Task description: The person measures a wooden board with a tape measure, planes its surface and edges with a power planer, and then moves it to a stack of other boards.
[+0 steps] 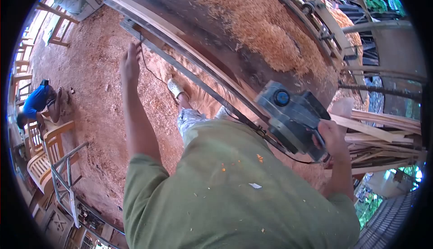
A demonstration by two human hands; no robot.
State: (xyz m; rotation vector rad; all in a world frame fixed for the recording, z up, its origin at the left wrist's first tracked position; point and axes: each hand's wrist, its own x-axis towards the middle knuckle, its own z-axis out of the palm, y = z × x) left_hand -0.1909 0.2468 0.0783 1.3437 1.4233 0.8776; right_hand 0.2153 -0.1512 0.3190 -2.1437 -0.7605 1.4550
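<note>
The dark counter (257,71) slants across the scene from far left toward the right. Curled wood shavings (270,39) lie heaped over its far and right parts. A long pale plank (158,21) lies along its near side. The reddish-brown floor (99,82) is strewn with shavings; a slatted wooden chair (39,170) stands on its left.
</note>
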